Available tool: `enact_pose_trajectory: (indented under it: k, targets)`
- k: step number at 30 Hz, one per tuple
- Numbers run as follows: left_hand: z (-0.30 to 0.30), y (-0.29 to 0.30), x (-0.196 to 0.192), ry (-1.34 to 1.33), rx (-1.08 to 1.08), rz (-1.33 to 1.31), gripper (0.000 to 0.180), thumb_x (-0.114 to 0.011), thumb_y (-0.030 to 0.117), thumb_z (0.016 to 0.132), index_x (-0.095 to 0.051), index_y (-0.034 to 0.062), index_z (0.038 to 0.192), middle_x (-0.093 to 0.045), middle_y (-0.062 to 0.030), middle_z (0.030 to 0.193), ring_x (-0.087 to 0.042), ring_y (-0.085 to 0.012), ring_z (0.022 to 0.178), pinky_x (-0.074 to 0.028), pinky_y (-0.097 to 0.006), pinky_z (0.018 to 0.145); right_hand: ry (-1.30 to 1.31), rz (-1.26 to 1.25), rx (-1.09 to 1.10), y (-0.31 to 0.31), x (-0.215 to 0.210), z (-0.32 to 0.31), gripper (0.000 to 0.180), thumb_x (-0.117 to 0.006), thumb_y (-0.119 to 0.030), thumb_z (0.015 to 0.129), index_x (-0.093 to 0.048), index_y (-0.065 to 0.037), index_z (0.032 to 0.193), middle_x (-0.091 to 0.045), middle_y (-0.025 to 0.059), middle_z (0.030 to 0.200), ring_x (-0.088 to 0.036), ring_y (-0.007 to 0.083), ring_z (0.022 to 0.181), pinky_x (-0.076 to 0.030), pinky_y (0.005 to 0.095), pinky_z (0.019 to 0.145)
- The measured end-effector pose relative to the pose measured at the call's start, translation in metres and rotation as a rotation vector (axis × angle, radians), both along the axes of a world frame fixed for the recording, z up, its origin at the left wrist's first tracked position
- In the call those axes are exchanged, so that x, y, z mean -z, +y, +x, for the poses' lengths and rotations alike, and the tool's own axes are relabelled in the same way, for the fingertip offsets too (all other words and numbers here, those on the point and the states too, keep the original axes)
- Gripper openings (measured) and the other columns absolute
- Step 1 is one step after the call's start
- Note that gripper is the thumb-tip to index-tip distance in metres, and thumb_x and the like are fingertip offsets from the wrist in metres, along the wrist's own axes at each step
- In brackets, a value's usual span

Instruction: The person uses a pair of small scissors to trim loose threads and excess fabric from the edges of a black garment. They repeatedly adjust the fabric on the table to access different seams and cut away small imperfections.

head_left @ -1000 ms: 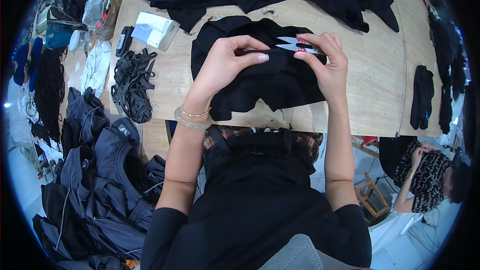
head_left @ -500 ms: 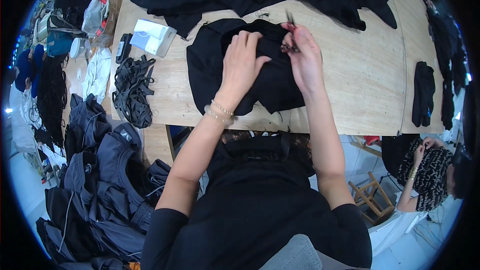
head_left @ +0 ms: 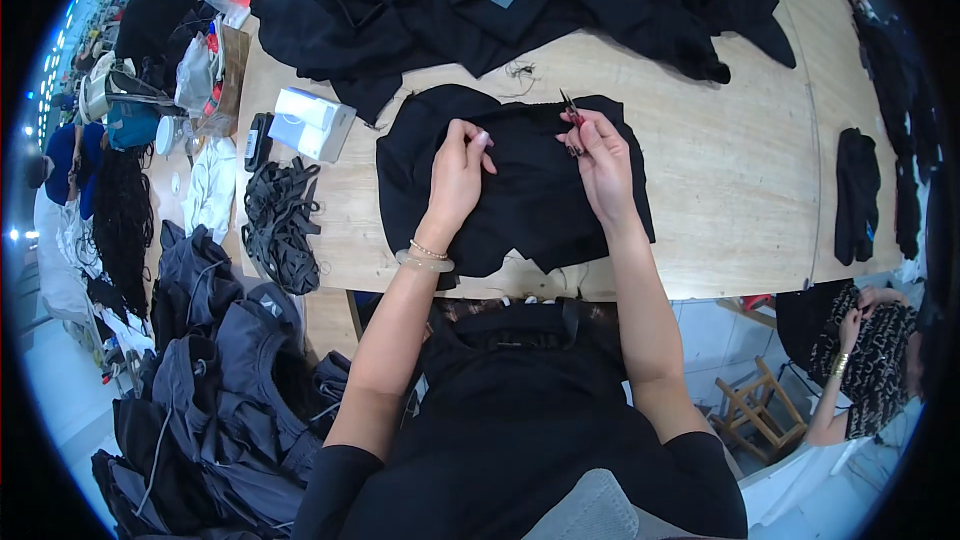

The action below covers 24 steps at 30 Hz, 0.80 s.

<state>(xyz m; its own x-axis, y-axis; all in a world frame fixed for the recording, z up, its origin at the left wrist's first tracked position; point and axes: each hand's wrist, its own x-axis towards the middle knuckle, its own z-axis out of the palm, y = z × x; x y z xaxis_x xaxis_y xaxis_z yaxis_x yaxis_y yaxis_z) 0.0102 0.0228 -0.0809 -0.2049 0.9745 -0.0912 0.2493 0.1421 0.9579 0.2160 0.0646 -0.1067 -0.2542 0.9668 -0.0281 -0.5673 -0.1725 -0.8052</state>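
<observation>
A black garment (head_left: 530, 205), seemingly shorts, lies spread on the pale wooden table (head_left: 730, 190) in front of me. Over its left part is my left hand (head_left: 457, 178), fingers curled in with thumb and fingertips close together. Whether a thread or a bit of cloth sits in that pinch is too small to tell. My right hand (head_left: 607, 178) is closed around small thread snips (head_left: 569, 110) with red on the handle, above the garment's upper right part. The dark blades point up and away from me.
Black garments (head_left: 620, 0) are heaped along the far side. At left are a white-and-blue box (head_left: 312, 125), a black strap bundle (head_left: 280, 225) and dark grey garments (head_left: 220, 380) piled lower down. A folded black piece (head_left: 856, 195) lies right; a person (head_left: 865, 360) sits beyond a wooden stool (head_left: 762, 408).
My left hand has lifted from its spread pose on the cloth and its fingers have curled in. The right hand still holds the snips. The whole view has shifted slightly.
</observation>
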Motion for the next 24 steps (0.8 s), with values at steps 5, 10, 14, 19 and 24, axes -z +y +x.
enact_pose_trajectory:
  k: [5, 10, 14, 19, 24]
  targets:
    - [-0.002, -0.008, -0.009, 0.184, 0.129, 0.135, 0.015, -0.062, 0.011, 0.095, -0.052, 0.0022, 0.088, -0.055, -0.0093, 0.083, -0.056, -0.0145, 0.058, -0.046, -0.03, 0.06, -0.012, -0.015, -0.02, -0.001, -0.006, -0.001, 0.028, -0.056, -0.021, 0.102, -0.062, 0.001, 0.117, -0.056, -0.0019, 0.083, -0.051, 0.0052, 0.078, -0.047, 0.0296, 0.091]
    - [-0.002, -0.004, 0.004, 0.131, 0.118, 0.112, 0.013, -0.064, 0.008, 0.093, -0.053, 0.0024, 0.091, -0.054, -0.0065, 0.08, -0.053, -0.0122, 0.058, -0.045, -0.027, 0.059, -0.021, -0.005, -0.037, 0.0, -0.009, -0.001, 0.028, -0.057, -0.022, 0.102, -0.062, 0.002, 0.116, -0.054, -0.0029, 0.08, -0.049, 0.0051, 0.075, -0.047, 0.029, 0.09]
    - [-0.012, -0.006, 0.005, -0.091, 0.052, -0.016, 0.016, -0.064, 0.01, 0.093, -0.051, 0.0024, 0.1, -0.058, -0.0044, 0.085, -0.055, -0.0104, 0.062, -0.044, -0.027, 0.059, -0.02, -0.006, -0.04, 0.002, -0.008, 0.0, 0.028, -0.056, -0.021, 0.102, -0.062, 0.002, 0.115, -0.054, -0.0026, 0.08, -0.049, 0.005, 0.075, -0.047, 0.0287, 0.09]
    - [-0.001, -0.008, 0.008, 0.494, 0.2, 0.252, 0.016, -0.065, 0.009, 0.092, -0.053, 0.0011, 0.099, -0.057, -0.005, 0.087, -0.052, -0.0121, 0.062, -0.044, -0.027, 0.059, -0.029, -0.009, -0.022, 0.002, -0.008, -0.001, 0.027, -0.056, -0.021, 0.102, -0.063, 0.002, 0.115, -0.055, -0.0024, 0.082, -0.049, 0.0049, 0.075, -0.047, 0.0285, 0.09]
    - [-0.006, -0.006, 0.007, 0.117, 0.074, 0.026, 0.018, -0.066, 0.015, 0.092, -0.054, 0.0034, 0.1, -0.059, -0.0097, 0.083, -0.058, -0.0187, 0.065, -0.047, -0.033, 0.061, -0.066, -0.016, -0.009, 0.0, -0.013, -0.005, 0.026, -0.056, -0.02, 0.102, -0.063, 0.002, 0.115, -0.054, -0.0027, 0.083, -0.049, 0.0045, 0.076, -0.046, 0.028, 0.09]
